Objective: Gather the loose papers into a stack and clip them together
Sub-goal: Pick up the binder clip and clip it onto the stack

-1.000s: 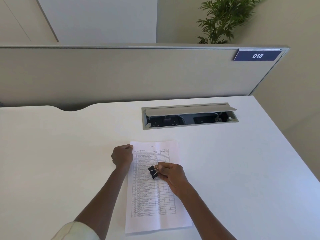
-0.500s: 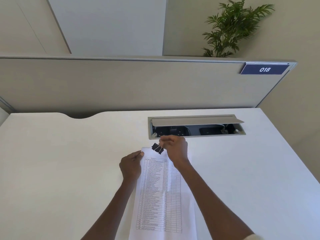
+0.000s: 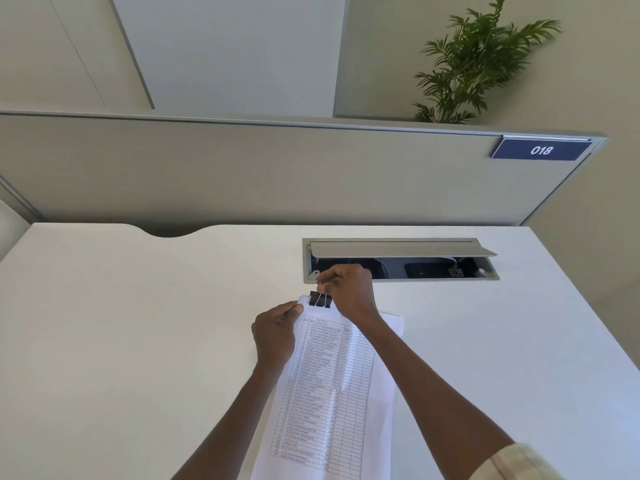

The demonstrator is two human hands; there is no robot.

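Note:
A stack of printed papers (image 3: 332,386) lies lengthwise on the white desk (image 3: 138,341), its top sheet a table of rows. A black binder clip (image 3: 320,300) sits on the stack's far edge, near the left corner. My right hand (image 3: 348,292) pinches the clip's wire handles from above. My left hand (image 3: 275,336) grips the stack's far left corner, thumb on the top sheet, just left of the clip. The stack's near end runs out of the frame.
An open cable tray (image 3: 401,259) with a raised grey lid is sunk into the desk just beyond my right hand. A grey partition (image 3: 277,174) with a blue "018" sign (image 3: 541,150) closes off the back. A plant (image 3: 481,60) stands behind it.
My right hand carried the clip from the middle of the sheet up to the stack's far edge, where it now sits on the paper. The left hand stayed at the corner. The view tilted upward.

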